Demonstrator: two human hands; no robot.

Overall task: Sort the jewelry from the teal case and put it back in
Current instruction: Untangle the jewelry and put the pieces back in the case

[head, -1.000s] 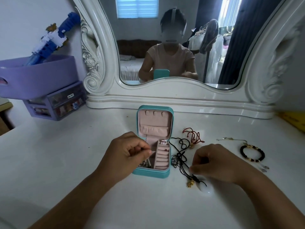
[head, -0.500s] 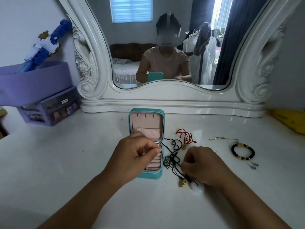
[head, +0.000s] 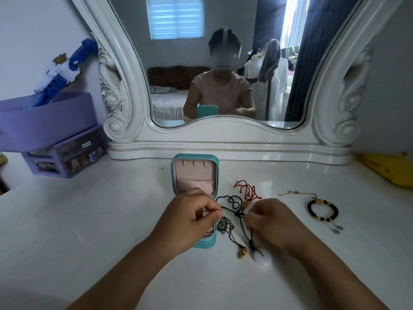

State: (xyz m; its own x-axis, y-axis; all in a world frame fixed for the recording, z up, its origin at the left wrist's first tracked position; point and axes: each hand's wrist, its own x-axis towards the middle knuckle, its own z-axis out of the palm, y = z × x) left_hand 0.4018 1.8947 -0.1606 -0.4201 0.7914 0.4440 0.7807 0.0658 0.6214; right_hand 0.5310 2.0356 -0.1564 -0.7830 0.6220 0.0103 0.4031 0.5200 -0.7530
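The teal case [head: 194,157] stands open on the white dresser top, its pink lid upright; my left hand [head: 190,220] covers most of the base. That hand's thumb and forefinger pinch the black cord necklace [head: 230,203] at the case's right edge. My right hand [head: 268,222] has curled fingers that pinch the same cord at its knot. The cord's gold charm [head: 242,252] and white pendant [head: 262,261] lie in front of my right hand. A red cord [head: 245,189] lies behind the black one.
To the right lie a black bead bracelet [head: 323,210], a thin gold chain [head: 295,193] and small silver pieces [head: 336,229]. The mirror base [head: 223,151] runs along the back. A purple drawer box [head: 67,155] sits at left, a yellow packet [head: 388,167] at far right.
My left hand rose out of the case base and moved right to the black cord. My right hand shifted up along the cord towards the left hand.
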